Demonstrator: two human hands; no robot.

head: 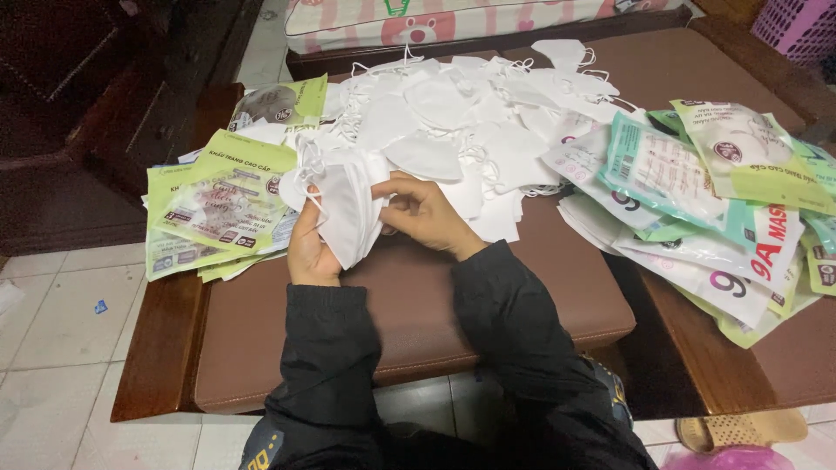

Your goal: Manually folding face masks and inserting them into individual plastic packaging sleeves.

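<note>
head view: seated person in dark sleeves, hands meeting at centre of frame over a brown cushioned bench (522,287).
left hand (311,251): closed around the lower edge of a small stack of folded white face masks (347,213), thumb up the side, probably to keep the edges squared.
right hand (425,213): fingers curled, pinching the stack's right edge; appears to steady or count layers.
mask stack: held upright just above the cushion, centre frame, touching both hands.
loose mask pile (461,122): upper centre, ear loops tangled, within easy reach.
green packets (222,204): left of frame, overlapping, flat.
teal and white packets (697,200): right of frame, fanned out.
tiled floor (61,322): lower left.
</note>
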